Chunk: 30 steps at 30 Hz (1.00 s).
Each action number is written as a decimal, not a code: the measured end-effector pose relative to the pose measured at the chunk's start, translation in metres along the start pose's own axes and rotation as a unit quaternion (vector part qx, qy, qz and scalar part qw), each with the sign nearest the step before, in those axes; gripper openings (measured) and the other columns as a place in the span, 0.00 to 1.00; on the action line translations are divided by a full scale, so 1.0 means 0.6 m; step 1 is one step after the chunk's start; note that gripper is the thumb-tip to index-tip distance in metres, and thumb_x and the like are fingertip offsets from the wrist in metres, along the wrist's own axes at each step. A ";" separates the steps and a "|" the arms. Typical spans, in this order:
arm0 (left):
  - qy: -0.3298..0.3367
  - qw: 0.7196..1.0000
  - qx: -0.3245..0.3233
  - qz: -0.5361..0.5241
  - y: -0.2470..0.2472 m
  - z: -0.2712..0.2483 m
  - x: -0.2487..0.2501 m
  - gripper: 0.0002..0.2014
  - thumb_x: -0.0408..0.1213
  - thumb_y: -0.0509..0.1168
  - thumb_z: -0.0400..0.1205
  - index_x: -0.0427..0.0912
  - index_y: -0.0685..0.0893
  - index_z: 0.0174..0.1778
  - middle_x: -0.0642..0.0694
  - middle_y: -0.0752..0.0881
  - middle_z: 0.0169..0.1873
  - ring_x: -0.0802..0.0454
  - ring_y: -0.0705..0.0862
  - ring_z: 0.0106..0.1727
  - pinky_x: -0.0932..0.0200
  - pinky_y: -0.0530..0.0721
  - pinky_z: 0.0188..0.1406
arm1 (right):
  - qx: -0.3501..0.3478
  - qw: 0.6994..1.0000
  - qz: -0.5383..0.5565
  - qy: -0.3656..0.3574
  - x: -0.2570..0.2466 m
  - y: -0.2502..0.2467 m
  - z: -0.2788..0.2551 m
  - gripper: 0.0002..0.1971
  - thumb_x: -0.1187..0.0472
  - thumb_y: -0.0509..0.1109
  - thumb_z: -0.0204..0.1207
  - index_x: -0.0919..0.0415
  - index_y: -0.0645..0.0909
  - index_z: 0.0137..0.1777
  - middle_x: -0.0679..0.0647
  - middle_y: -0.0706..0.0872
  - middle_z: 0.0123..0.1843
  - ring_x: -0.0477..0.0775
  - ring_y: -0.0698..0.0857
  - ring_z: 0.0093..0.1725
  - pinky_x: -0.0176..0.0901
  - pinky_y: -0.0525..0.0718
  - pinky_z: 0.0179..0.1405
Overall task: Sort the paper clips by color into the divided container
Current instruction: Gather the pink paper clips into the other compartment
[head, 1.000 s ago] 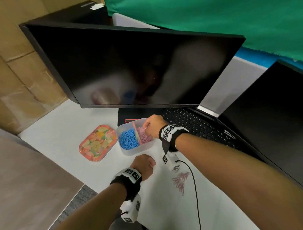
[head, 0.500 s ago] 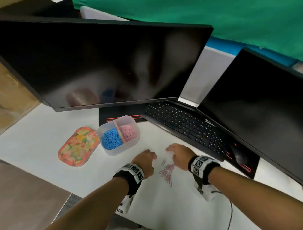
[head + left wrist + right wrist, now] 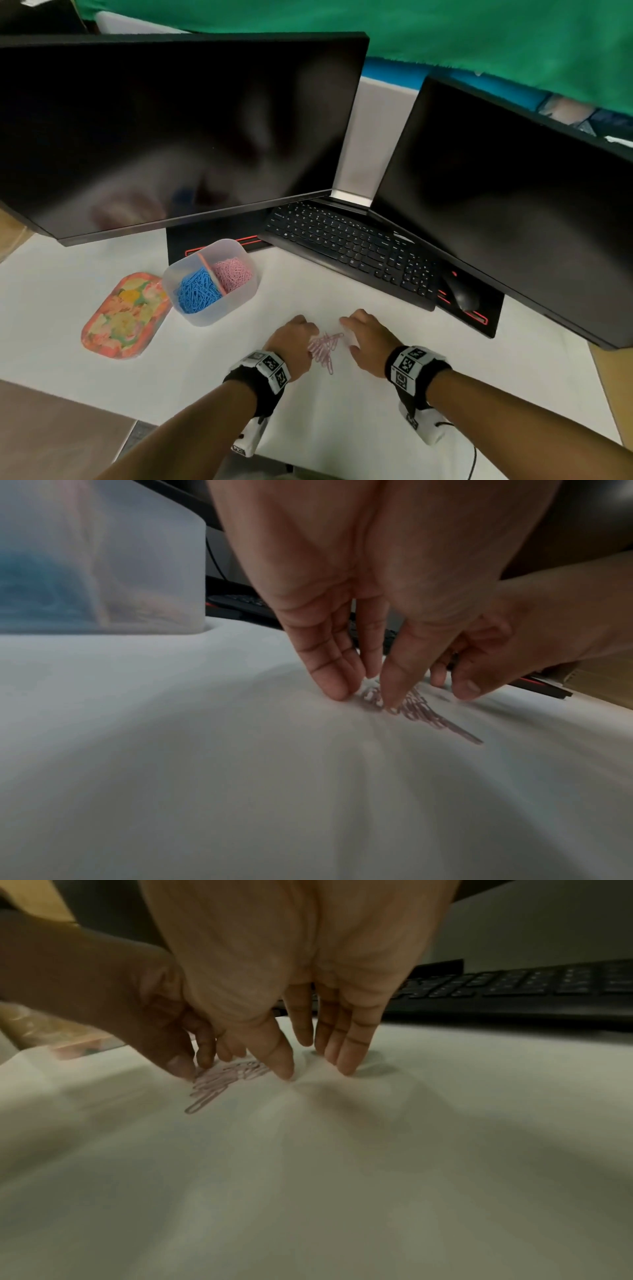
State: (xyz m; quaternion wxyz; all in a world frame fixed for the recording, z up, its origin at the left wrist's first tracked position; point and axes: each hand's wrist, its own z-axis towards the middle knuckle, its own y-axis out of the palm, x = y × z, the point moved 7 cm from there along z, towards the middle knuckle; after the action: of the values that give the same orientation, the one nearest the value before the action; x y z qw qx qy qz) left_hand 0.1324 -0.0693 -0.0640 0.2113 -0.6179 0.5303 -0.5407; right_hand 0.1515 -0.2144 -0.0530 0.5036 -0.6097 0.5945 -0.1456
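On the white desk (image 3: 85,346), a small heap of pink clips (image 3: 324,346) lies loose between the two hands. The left hand (image 3: 291,346) sits just left of the heap with straight fingers pointing down; its fingertips (image 3: 337,691) touch the desk at the heap's edge and the thumb rests on the clips. The right hand (image 3: 371,341) sits just right of the heap, also with straight, slightly spread fingers; its fingertips (image 3: 346,1066) press the desk and its thumb tip meets the heap's right edge. Neither hand has a clip pinched or curled in.

Far left of the hands stands the clear tub (image 3: 219,313), split by a divider (image 3: 212,275): blue clips (image 3: 197,293) fill the left half, a second lot of pink ones (image 3: 233,272) the right half. A flowered lid (image 3: 123,315) lies flat just left of the tub. Behind stand two dark monitors (image 3: 171,130), with a black keyboard (image 3: 349,250) and mouse (image 3: 462,294) to the far right.
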 end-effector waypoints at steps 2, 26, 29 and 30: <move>-0.008 1.000 0.001 0.013 0.004 -0.005 -0.003 0.19 0.37 0.66 0.78 0.44 0.78 0.66 0.48 0.77 0.61 0.48 0.80 0.63 0.60 0.79 0.63 | -0.014 1.000 0.001 -0.002 -0.008 0.008 0.001 0.24 0.65 0.63 0.79 0.59 0.69 0.75 0.53 0.71 0.70 0.55 0.74 0.69 0.45 0.74 0.70; -0.134 0.991 0.004 0.015 0.003 -0.011 0.030 0.25 0.51 0.68 0.78 0.41 0.73 0.66 0.43 0.75 0.60 0.45 0.79 0.60 0.54 0.82 0.56 | -0.024 0.995 -0.026 -0.091 -0.041 0.017 0.017 0.16 0.56 0.70 0.77 0.52 0.78 0.64 0.52 0.78 0.55 0.59 0.85 0.53 0.50 0.85 0.53; -0.117 0.992 -0.006 0.036 -0.001 -0.008 0.029 0.18 0.45 0.64 0.82 0.40 0.76 0.65 0.42 0.77 0.60 0.44 0.81 0.59 0.53 0.81 0.57 | -0.020 0.994 -0.031 -0.104 -0.046 0.013 0.022 0.12 0.54 0.68 0.78 0.52 0.81 0.61 0.53 0.80 0.52 0.59 0.85 0.50 0.48 0.85 0.51; -0.112 0.993 -0.009 0.046 -0.001 -0.006 0.028 0.16 0.44 0.62 0.84 0.40 0.77 0.65 0.42 0.77 0.59 0.43 0.82 0.59 0.53 0.81 0.57 | -0.021 0.993 -0.036 -0.106 -0.049 0.012 0.023 0.11 0.54 0.67 0.79 0.53 0.82 0.58 0.54 0.81 0.50 0.59 0.85 0.49 0.48 0.85 0.49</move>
State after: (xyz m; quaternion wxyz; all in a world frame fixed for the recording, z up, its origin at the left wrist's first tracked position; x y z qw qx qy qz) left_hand 0.1268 -0.0828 -0.0549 0.2884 -0.6518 0.5358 -0.4527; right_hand 0.1508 -0.1813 -0.0527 0.5452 -0.6533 0.5183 -0.0858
